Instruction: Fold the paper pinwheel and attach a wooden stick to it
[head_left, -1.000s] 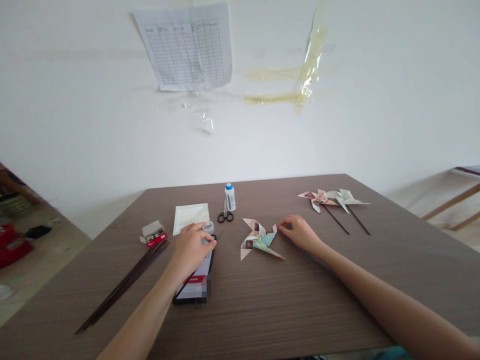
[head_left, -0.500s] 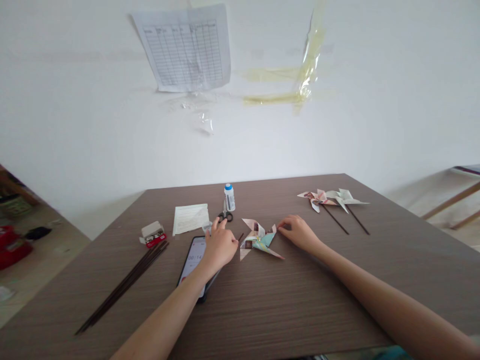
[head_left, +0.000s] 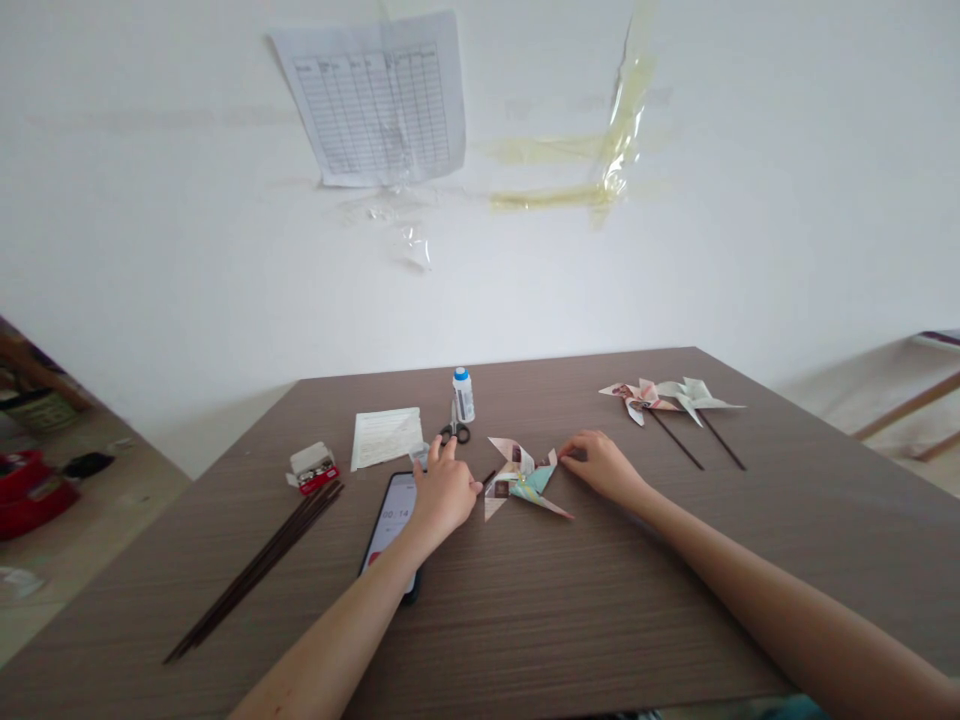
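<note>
OK, your left hand [head_left: 444, 492] pinches one dark stick [head_left: 490, 477]; your right hand [head_left: 601, 470] is at one paper pinwheel [head_left: 535, 481], can't tell if clamped; two stick-mounted pinwheels [head_left: 643, 394] farther right

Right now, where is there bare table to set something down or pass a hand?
Bare table: near the camera, between left forearm and right forearm; toward the back, between the white bottle and the two stick-mounted pinwheels; and rightward of the right forearm. It is crowded about the left hand, with phone, scissors and middle pinwheel close by.
</note>
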